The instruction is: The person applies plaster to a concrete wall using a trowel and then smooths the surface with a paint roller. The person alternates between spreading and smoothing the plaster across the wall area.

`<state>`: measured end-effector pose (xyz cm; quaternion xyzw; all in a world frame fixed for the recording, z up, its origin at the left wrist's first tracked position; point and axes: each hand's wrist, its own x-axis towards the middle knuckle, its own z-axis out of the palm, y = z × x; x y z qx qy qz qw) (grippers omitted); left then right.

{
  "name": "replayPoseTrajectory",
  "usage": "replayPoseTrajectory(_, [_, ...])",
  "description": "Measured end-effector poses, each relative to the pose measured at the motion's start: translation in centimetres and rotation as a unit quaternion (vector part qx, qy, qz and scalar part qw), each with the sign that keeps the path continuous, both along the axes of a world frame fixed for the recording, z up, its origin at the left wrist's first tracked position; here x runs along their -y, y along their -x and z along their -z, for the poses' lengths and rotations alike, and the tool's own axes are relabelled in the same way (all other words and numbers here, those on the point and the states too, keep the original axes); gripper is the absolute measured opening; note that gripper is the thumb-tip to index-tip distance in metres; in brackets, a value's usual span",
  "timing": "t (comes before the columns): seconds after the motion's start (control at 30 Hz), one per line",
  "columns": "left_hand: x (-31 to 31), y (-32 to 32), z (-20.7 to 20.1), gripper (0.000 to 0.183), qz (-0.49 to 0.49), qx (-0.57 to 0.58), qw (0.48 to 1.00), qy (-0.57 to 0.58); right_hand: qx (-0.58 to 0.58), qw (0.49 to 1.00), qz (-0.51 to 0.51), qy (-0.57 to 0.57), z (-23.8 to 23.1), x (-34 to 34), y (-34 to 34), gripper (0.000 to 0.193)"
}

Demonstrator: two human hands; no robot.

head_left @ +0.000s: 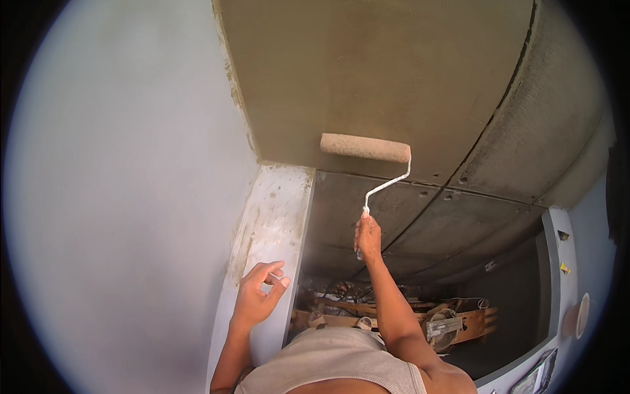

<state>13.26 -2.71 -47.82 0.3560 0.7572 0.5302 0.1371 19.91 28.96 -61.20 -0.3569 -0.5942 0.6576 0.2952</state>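
Note:
My right hand (369, 236) is wrapped around the handle of a paint roller (365, 147), arm stretched forward. The roller has a beige, fuzzy sleeve and a bent white wire frame. Its sleeve lies against or just off a brown-grey, damp-looking panel (394, 72); I cannot tell if they touch. Near the whitish pillar (275, 203) on the left is my left hand (260, 294). It holds nothing, its fingers loosely bent and the thumb apart from them.
A smooth pale wall (131, 197) fills the left side. Dark seams divide the grey panels (433, 220) beyond the roller. Below lie wooden planks (472, 325) among clutter. At right, a pale frame (558, 262) edges a dark recess, with a round whitish object (577, 316) beside it.

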Motion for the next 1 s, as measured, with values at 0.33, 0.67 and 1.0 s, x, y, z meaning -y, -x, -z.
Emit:
replayPoseTrajectory(0.33, [-1.3,-0.7,0.2,0.035,0.016,0.016,1.000,0.015,0.041,0.993,-0.019,0.111,5.3,2.6,-4.5,0.051])
replayPoseTrajectory(0.67, [-3.8,-2.6,0.6,0.036,0.041,-0.010,0.999,0.023,0.154,0.965,0.123,-0.170,6.5,-3.8,-14.3,0.053])
replayPoseTrajectory(1.0, [-7.1,-7.3,0.4,0.036,0.081,-0.006,0.996,0.048,0.176,0.953,0.161,-0.185,9.7,-7.3,-17.0,0.053])
